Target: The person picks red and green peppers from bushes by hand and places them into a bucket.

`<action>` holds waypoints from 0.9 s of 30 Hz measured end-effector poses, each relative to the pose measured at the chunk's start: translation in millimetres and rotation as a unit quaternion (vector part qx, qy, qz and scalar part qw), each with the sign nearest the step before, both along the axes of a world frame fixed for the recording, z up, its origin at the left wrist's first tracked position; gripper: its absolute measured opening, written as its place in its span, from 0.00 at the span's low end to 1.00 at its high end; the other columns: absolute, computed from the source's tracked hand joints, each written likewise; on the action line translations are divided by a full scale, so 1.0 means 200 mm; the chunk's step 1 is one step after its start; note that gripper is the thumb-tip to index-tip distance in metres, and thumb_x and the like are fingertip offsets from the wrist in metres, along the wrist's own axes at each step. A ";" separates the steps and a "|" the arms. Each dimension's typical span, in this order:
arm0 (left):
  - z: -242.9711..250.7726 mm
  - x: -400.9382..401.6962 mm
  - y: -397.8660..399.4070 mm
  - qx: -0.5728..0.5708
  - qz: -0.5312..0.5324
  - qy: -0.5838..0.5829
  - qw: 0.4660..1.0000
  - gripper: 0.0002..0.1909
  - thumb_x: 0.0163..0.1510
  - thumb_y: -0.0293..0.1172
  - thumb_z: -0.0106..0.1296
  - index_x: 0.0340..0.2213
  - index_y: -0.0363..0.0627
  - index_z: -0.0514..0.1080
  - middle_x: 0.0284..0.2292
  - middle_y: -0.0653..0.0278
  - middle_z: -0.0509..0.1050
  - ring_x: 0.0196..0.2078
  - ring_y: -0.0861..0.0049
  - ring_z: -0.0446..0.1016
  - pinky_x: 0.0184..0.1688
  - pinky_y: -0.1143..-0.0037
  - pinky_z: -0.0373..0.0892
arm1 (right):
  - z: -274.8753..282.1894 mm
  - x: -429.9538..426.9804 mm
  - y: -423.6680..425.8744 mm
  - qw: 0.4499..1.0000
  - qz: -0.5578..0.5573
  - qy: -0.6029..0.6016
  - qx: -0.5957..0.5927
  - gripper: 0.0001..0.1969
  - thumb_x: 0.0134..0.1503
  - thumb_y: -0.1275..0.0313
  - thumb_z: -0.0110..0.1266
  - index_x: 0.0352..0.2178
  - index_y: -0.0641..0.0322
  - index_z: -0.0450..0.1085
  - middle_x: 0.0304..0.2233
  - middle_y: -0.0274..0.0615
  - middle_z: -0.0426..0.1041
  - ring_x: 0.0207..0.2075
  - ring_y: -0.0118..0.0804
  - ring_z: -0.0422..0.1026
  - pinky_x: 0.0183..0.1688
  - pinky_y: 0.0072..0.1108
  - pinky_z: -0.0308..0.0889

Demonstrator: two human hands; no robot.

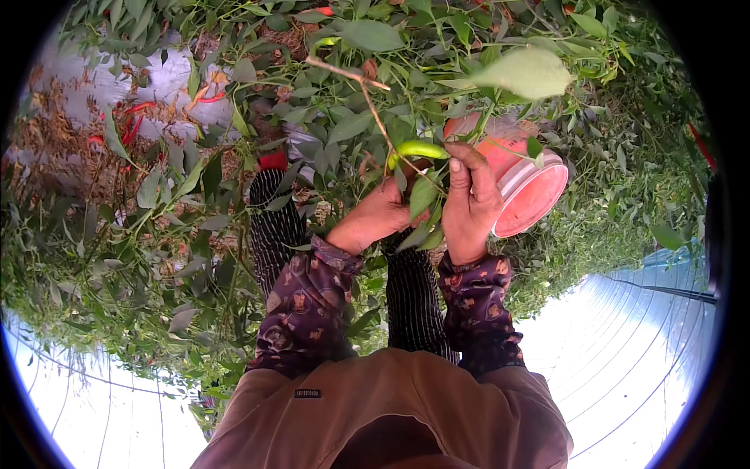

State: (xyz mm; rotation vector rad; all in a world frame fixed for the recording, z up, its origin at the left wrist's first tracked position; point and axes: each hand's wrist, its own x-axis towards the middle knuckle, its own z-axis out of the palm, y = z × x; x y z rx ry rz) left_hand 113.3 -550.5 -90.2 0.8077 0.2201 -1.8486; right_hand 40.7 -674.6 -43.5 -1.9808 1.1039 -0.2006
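A light green chili pepper (423, 149) hangs from a pepper plant's stem in front of me. My right hand (473, 196) has thumb and forefinger together at the pepper's right tip. Just left and below, my left hand (378, 214) is curled around the leafy part of the plant, its fingers partly hidden by leaves. A thin brown stem (378, 111) rises above the left hand and forks near the top. Behind my right hand a red plastic bucket (530, 202) lies tilted, its round end facing me.
Dense pepper foliage (193, 252) surrounds both hands. Red chili peppers (133, 130) lie or hang at the left near silvery ground film (167, 76) and dry brown plant matter. My legs in striped trousers (413, 293) stand among the plants. A large leaf (524, 73) juts out at upper right.
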 end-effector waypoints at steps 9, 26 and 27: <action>-0.01 -0.04 -0.03 0.030 -0.068 -0.162 0.984 0.12 0.59 0.25 0.47 0.44 0.37 0.72 0.36 0.69 0.77 0.37 0.82 0.72 0.42 0.77 0.68 | 0.12 -0.09 -0.02 0.994 0.012 0.092 0.049 0.12 0.56 0.86 0.47 0.40 0.66 0.71 0.37 0.48 0.75 0.33 0.38 0.75 0.38 0.22 0.69; -0.13 -0.18 0.01 0.035 0.013 -0.127 0.991 0.10 0.60 0.29 0.47 0.33 0.35 0.73 0.20 0.73 0.68 0.24 0.86 0.61 0.27 0.76 0.63 | 0.27 -0.16 -0.02 0.992 -0.067 0.076 0.076 0.09 0.61 0.75 0.51 0.41 0.68 0.71 0.32 0.39 0.75 0.31 0.27 0.70 0.36 0.19 0.67; -0.12 -0.15 0.01 0.038 0.012 -0.131 0.991 0.10 0.60 0.31 0.47 0.32 0.35 0.73 0.19 0.73 0.67 0.24 0.87 0.60 0.26 0.77 0.62 | 0.30 -0.11 -0.05 0.978 -0.146 0.086 0.124 0.09 0.61 0.74 0.51 0.41 0.69 0.70 0.33 0.38 0.75 0.32 0.24 0.70 0.36 0.17 0.66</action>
